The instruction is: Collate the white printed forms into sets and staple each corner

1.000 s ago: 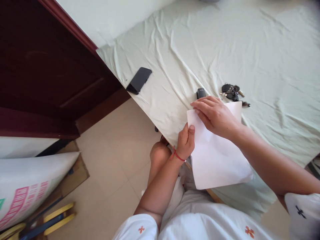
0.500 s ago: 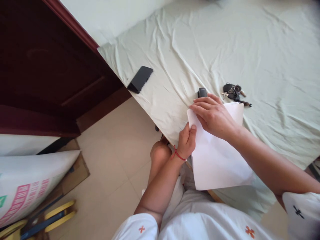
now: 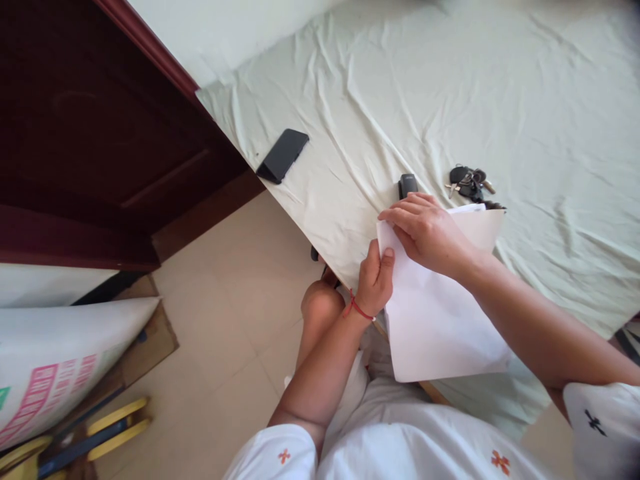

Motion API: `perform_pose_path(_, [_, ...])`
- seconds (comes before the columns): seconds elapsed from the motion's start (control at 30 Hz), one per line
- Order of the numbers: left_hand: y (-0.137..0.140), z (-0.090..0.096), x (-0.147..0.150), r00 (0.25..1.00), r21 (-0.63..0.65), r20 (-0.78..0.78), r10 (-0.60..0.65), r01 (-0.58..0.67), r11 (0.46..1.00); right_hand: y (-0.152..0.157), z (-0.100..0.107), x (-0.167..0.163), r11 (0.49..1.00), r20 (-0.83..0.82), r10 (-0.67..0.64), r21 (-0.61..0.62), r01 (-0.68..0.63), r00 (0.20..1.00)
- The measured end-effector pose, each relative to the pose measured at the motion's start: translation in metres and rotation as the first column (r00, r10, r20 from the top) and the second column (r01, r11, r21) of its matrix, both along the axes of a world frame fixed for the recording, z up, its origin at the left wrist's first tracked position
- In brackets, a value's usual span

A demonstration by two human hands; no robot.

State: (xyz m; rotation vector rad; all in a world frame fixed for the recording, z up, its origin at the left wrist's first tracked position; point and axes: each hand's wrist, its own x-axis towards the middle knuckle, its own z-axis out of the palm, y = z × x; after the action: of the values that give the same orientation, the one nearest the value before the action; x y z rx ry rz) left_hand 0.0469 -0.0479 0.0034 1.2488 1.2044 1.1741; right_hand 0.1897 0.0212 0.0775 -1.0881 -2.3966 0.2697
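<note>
A stack of white paper lies at a slant over the table's front edge, its lower end above my lap. My left hand grips its left edge, thumb on top and fingers beneath. At the upper left corner, my right hand has its fingers bent over the paper, closed on the edge; the fingertips are partly hidden. Just beyond the right hand, a dark grey stapler-like object shows only one end. A bunch of keys rests past the paper's top edge.
A pale green cloth with wrinkles covers the table. Near its left edge lies a black phone case. On the floor at left are a white printed sack and a yellow and blue object. A dark red door stands behind.
The top right part of the paper has spread further right, now covering the lower end of the key bunch. Both hands keep nearly the same place and hold.
</note>
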Motion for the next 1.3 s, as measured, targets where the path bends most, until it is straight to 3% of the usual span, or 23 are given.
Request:
perform_pose_path(0.13, [0.001,-0.001,0.002,0.997,-0.015,0.006,0.075,-0.075,0.997,-0.003,-0.001,-0.005,1.0,0.0,0.009,0.007,-0.009,1.0])
perform_pose_path(0.33, [0.0,0.002,0.002,0.997,-0.046,0.024,0.077,-0.076,0.996,-0.009,-0.005,-0.006,0.99,-0.049,-0.06,0.124,0.065,0.997])
perform_pose_path(0.53, [0.002,-0.001,0.002,0.99,-0.063,0.076,0.117,-0.112,0.992,-0.013,-0.01,-0.007,0.98,-0.105,-0.097,0.166,0.113,0.99])
perform_pose_path(0.9, [0.002,-0.003,0.002,0.988,-0.052,0.095,0.125,-0.121,0.991,-0.012,-0.011,-0.006,0.989,-0.13,-0.04,0.139,0.059,0.991])
perform_pose_path(1.3, [0.003,0.0,0.001,0.994,-0.013,0.054,0.094,-0.094,0.995,-0.007,-0.003,-0.002,0.981,-0.138,0.014,0.192,0.013,0.99])
